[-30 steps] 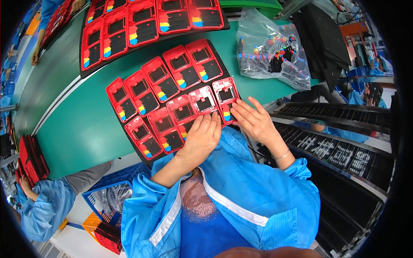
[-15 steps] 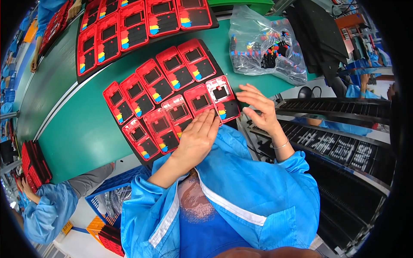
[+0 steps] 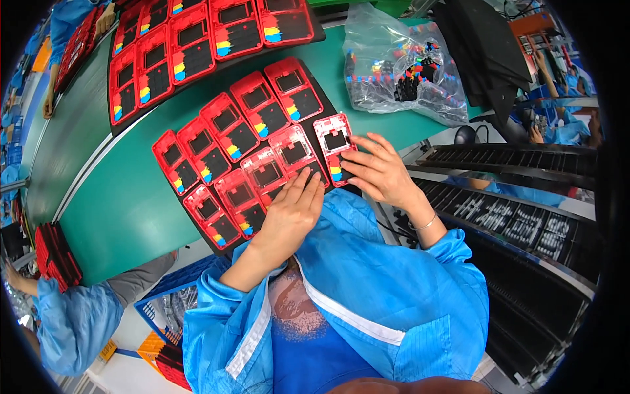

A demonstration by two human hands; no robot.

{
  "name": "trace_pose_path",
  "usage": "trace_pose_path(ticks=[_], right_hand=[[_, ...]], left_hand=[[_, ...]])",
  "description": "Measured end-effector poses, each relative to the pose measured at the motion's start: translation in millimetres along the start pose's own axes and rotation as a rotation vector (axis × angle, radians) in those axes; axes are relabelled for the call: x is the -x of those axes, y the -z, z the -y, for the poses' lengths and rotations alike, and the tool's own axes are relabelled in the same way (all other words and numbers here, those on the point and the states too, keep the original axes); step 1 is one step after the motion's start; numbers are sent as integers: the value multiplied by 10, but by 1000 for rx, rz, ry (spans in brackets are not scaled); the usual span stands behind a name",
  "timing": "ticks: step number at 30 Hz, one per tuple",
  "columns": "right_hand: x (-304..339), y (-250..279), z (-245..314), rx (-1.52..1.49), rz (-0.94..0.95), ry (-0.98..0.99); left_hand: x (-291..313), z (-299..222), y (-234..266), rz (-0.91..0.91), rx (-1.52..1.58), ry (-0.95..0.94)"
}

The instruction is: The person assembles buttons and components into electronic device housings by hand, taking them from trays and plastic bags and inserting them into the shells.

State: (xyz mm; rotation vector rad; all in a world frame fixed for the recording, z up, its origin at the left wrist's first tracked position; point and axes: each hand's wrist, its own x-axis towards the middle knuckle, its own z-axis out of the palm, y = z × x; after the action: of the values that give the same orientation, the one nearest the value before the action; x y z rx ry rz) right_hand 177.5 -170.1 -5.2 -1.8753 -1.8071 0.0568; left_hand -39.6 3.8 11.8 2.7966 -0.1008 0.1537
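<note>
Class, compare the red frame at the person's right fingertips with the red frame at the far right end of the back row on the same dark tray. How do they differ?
The frame at the right fingertips looks paler and pinkish; the back-row frame is deep red. The right hand touches the first; no hand touches the second. The first lies at the tray's near edge, the second farther back. Both have a dark rectangular window and coloured strips.

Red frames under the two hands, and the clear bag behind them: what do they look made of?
The red frames look like moulded plastic, semi-gloss: uniform colour, crisp rims, dark inset panels. The frame at the right hand looks paler, perhaps under a film. The left hand lies flat on the row. The clear bag looks like thin plastic film: crinkled, shiny, contents showing through.
</note>
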Motion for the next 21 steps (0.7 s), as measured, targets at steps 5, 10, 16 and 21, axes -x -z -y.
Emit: trace_pose_path(ticks=[5,10,16,21], right_hand=[[-161,61,78,-73,4,-121],[-209,6,75,-252,-112,-220],[-247,113,119,-536,13,-364],[-280,-60,146,-94,-99,-159]], left_hand=[[-140,-71,47,-87,-6,-70],[-127,-87,-129,-71,-60,-88],[-95,-66,-131,-104,-61,-102],[-119,-75,-116,-79,-11,-85]])
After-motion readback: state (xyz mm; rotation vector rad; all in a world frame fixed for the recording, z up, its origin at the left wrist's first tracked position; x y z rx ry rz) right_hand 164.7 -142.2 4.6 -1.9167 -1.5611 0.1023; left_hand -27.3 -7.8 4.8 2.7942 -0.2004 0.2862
